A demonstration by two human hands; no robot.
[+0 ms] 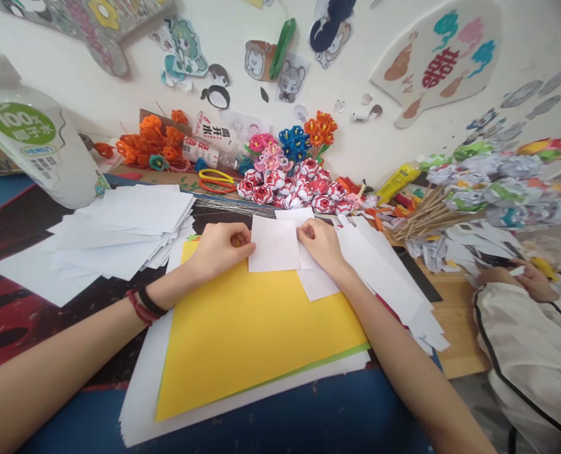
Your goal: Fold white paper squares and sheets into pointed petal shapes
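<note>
A small white paper square is held by its side edges over the upper part of a yellow sheet. My left hand pinches its left edge between thumb and fingers. At the right edge, my right hand pinches it with closed fingers. More small white pieces lie partly under the square and my right hand. Beneath the yellow sheet are a green sheet and larger white sheets.
Stacked white paper lies left, near a large white bottle. White strips lie right. Paper and fuzzy flowers line the back. Stemmed paper flowers stand back right. Another person's white sleeve is at far right.
</note>
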